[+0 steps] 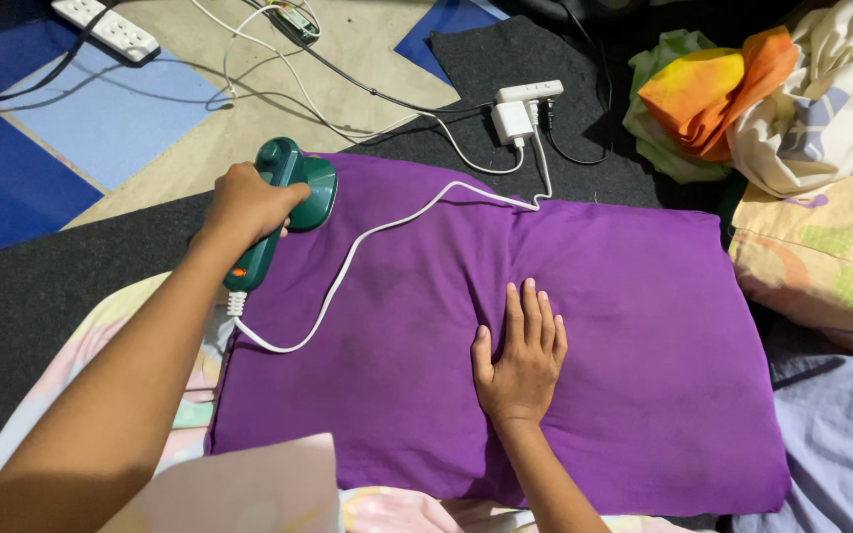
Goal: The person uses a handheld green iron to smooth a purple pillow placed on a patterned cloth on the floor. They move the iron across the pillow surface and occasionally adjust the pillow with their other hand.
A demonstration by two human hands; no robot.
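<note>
Two hands on purple cloth [594, 326]: left hand [247, 202] closed around green iron [283, 202], right hand [520, 360] flat, open, empty.

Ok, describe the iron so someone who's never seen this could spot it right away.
Find the big purple cloth spread across the middle. At its far left corner, the left hand grips a small dark green iron. A white cord trails from its handle, and nothing else nearby is green and hard.
</note>
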